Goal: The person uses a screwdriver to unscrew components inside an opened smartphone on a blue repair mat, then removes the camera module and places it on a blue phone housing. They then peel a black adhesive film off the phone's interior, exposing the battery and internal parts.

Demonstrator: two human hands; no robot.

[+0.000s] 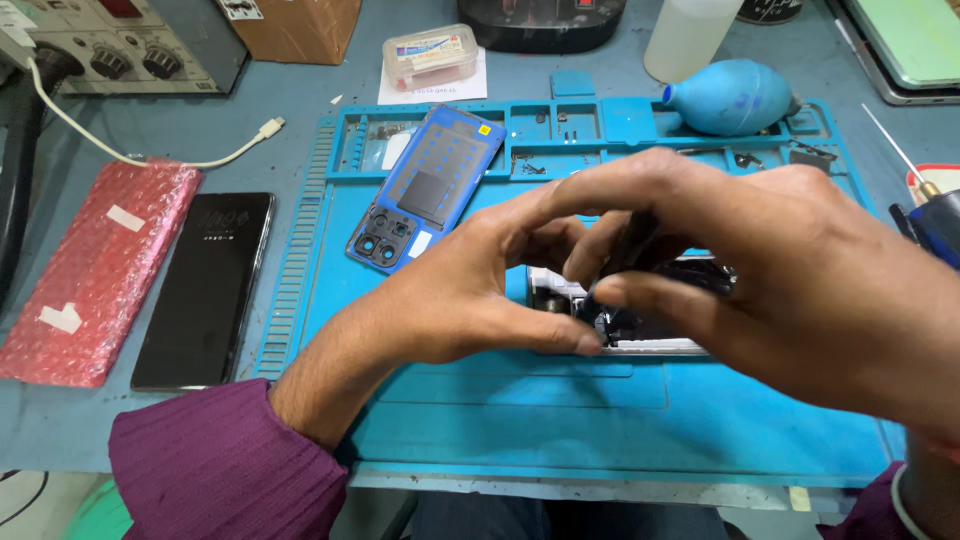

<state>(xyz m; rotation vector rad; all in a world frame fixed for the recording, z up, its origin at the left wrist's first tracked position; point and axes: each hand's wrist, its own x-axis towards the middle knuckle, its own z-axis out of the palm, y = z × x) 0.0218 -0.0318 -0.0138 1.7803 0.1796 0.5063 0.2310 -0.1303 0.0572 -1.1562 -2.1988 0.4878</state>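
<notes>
An opened phone (640, 335) lies on the blue repair mat (520, 420), mostly hidden behind my hands. My left hand (470, 290) curls around its left end, thumb pressed along the near edge. My right hand (760, 270) reaches over it from the right, fingers pinched on a thin dark tool (625, 255) whose tip points down into the phone's interior. The removed blue back cover (425, 185) rests tilted on the mat to the upper left.
A black phone (205, 290) and a red bubble-wrap pouch (95, 270) lie left of the mat. A blue air blower (730, 97), a white bottle (685, 35), a small plastic box (430, 57), a white cable (200, 150) and a screwdriver (900, 155) surround the mat.
</notes>
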